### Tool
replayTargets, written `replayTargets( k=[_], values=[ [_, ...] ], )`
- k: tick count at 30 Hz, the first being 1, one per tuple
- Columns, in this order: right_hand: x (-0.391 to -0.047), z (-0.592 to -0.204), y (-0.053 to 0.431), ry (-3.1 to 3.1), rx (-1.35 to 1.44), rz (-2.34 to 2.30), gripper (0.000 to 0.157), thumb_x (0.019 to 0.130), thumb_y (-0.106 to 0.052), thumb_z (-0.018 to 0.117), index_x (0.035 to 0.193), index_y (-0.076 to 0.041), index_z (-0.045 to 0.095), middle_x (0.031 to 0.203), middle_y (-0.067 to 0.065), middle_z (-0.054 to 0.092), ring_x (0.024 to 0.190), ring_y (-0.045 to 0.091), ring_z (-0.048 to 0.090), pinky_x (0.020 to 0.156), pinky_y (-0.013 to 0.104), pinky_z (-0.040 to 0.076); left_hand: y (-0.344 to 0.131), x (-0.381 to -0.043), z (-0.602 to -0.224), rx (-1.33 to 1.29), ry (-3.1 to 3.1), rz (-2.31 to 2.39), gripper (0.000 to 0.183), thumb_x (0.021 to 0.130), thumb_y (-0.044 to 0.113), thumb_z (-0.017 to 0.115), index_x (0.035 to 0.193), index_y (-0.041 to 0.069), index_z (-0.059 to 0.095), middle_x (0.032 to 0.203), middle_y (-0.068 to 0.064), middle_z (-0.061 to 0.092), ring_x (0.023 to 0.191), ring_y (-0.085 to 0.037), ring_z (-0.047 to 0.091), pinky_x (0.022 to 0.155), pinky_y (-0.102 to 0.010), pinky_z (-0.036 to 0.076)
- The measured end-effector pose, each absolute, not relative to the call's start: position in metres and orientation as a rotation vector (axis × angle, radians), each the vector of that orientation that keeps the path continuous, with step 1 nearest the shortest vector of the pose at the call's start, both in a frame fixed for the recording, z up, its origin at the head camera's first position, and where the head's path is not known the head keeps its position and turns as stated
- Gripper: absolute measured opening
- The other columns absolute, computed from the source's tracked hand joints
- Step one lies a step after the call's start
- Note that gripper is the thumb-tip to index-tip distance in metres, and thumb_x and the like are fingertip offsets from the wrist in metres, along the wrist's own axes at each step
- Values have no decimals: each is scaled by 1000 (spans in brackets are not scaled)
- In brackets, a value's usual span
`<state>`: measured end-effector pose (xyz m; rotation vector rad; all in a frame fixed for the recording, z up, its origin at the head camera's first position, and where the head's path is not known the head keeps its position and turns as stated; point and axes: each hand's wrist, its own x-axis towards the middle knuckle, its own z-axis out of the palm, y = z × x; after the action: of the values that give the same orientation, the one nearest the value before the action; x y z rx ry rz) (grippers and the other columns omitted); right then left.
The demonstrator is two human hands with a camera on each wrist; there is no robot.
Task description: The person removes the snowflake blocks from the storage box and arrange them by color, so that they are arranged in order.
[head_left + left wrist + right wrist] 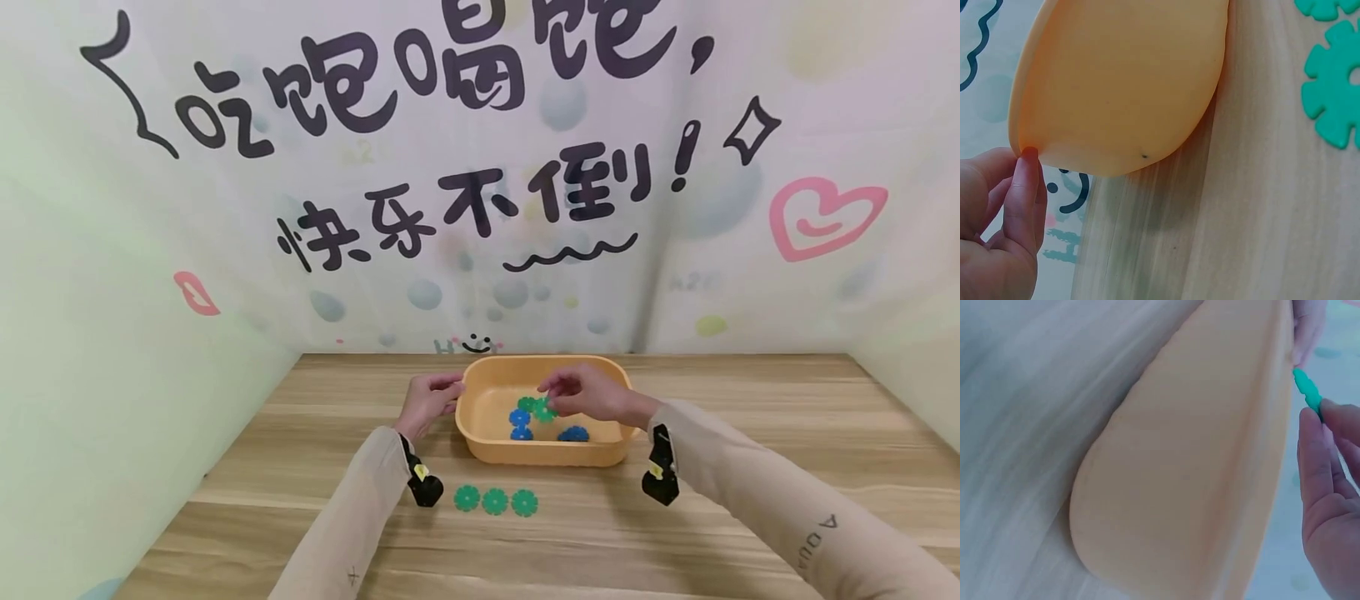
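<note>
A yellow-orange plastic basin [543, 452] stands on the table. At its left end my left hand [429, 402] pinches the rim between thumb and fingers, seen close in the left wrist view. Over the basin's right part, my right hand [588, 392] pinches a green snowflake disc [1308, 390], which stands edge-on between thumb and fingertips in the right wrist view. Inside the basin lie another green disc [527, 404] and several blue discs [520, 417], some of them at the front wall [574, 433].
Three green snowflake discs, with the middle one [495, 501] between its neighbours, lie in a row on the wooden table [337, 500] in front of the basin. A printed cloth backdrop [480, 292] hangs behind the table's far edge.
</note>
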<state>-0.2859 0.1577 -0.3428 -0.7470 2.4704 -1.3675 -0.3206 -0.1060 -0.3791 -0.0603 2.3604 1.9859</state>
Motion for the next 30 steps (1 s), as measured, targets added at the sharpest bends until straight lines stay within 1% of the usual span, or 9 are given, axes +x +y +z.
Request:
replayTargets(
  k=[4,8,11,16,17,20,24,30],
  values=[
    [-277,-338,162,2441,-767,-1437,24,82,-1,60,104,6,57,84,8,60,76,17,57,69,31,53,-105,-321,-382,-58,2381,1980,26,82,7,62,107,-1,63,93,-14,62,79,-18,61,66,-27,53],
    [-268,-336,166,2401,-798,-1464,19,82,-2,60,99,6,60,84,10,61,73,17,58,68,30,53,-108,-326,-388,10,2389,1980,26,81,12,65,105,2,65,89,-12,61,75,-16,61,64,-28,54],
    [-259,-336,168,2386,-803,-1455,16,83,-4,61,96,4,62,85,10,63,71,17,58,67,29,53,-111,-329,-391,60,2380,1992,27,80,15,66,104,3,65,87,-11,61,74,-16,61,63,-28,54],
    [-244,-340,170,2314,-754,-1485,18,82,-7,62,95,5,63,87,10,64,74,16,59,69,29,53,-107,-323,-383,-21,2393,1968,26,82,11,63,107,2,64,91,-12,61,79,-18,61,66,-28,53],
    [-241,-341,170,2303,-756,-1488,18,82,-7,62,95,5,63,87,10,64,75,16,59,69,29,53,-106,-321,-380,-63,2398,1952,26,83,9,62,107,1,63,93,-12,61,81,-19,61,69,-29,53],
    [-232,-345,170,2300,-776,-1474,19,81,-9,64,94,4,64,87,10,63,76,14,58,69,24,51,-106,-319,-377,-71,2388,1953,27,83,8,62,108,1,62,93,-12,61,82,-20,61,67,-27,53],
    [-222,-353,171,2292,-799,-1450,17,81,-10,64,93,2,64,87,9,63,76,12,56,67,21,49,-106,-318,-377,-58,2400,1954,27,82,8,62,108,0,62,92,-12,61,82,-21,61,64,-25,53],
    [-210,-373,166,2278,-763,-1439,13,81,-8,63,90,0,64,82,6,61,73,12,54,63,21,48,-105,-319,-377,-70,2399,1951,27,82,7,62,108,0,62,92,-11,61,79,-18,61,65,-26,53]
  ],
)
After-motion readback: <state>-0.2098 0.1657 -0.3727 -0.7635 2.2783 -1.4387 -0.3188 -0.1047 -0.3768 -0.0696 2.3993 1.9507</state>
